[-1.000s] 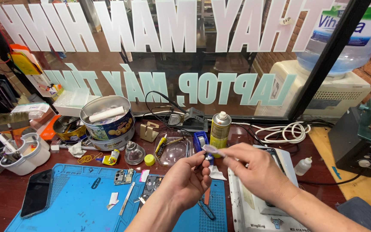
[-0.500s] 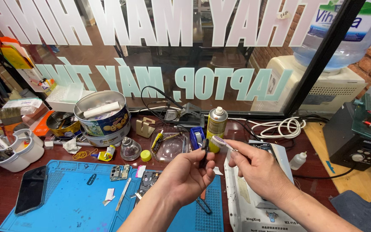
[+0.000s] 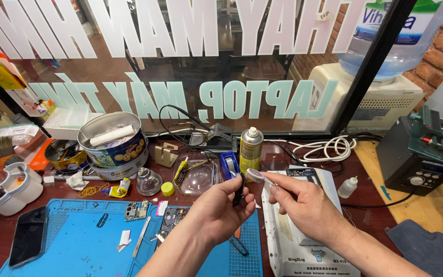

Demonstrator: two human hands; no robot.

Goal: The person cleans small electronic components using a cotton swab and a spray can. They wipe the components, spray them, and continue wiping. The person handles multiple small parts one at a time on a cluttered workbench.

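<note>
Left hand [image 3: 221, 208]: fingers curled, pinching a small dark part [image 3: 239, 189] upright at its fingertips, above the blue mat [image 3: 73, 241].
Right hand [image 3: 303, 202]: thumb and forefinger pinched narrow on a thin tool with a pale flat tip [image 3: 255, 176], at 2 o'clock from the dark part, just beside it.
Step in hand: by the look of it, bringing the pale tip to the held part.
Next move calls for: a steady left pinch and a small, fine approach.
Nearby: spray can [image 3: 250, 149] at 12 o'clock; phone [image 3: 28, 236] at 9 o'clock.
</note>
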